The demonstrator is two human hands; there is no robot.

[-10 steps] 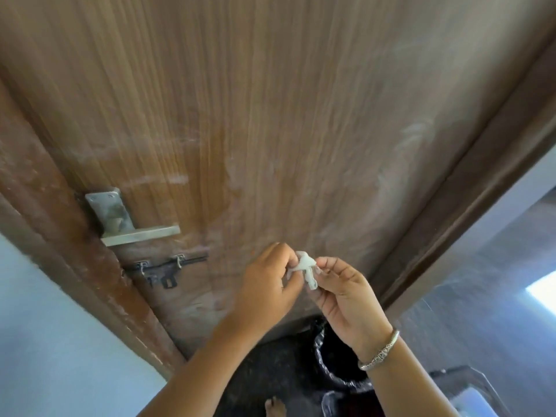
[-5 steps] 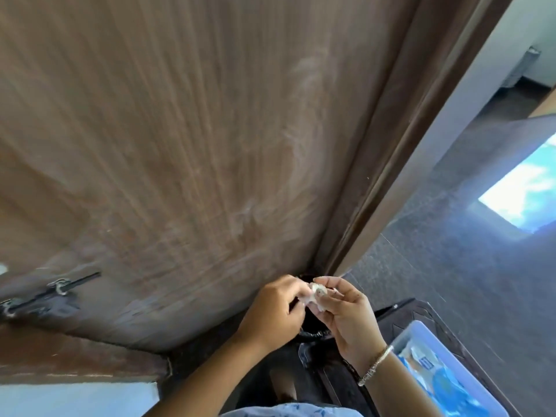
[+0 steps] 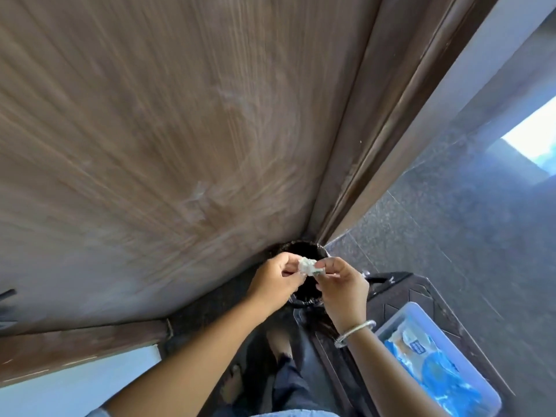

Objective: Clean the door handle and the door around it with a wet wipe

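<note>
A small crumpled white wet wipe (image 3: 307, 265) is pinched between both hands, low in front of the brown wooden door (image 3: 168, 139). My left hand (image 3: 275, 281) holds its left side with thumb and fingertips. My right hand (image 3: 343, 284), with a silver bangle on the wrist, pinches its right side. The hands hover right above a black lined bin (image 3: 304, 251) at the foot of the door. The door handle is out of view; only the tip of a dark latch bolt (image 3: 7, 293) shows at the left edge.
The dark door frame (image 3: 388, 121) runs up on the right, with a grey stone floor (image 3: 451, 221) beyond it. A clear plastic box (image 3: 403, 319) with blue packets sits on a dark stool at lower right. My feet stand on the floor below the hands.
The view has swung right and down, so the handle and most of the latch left the frame. Both hands kept the wipe and moved lower, over the bin.
</note>
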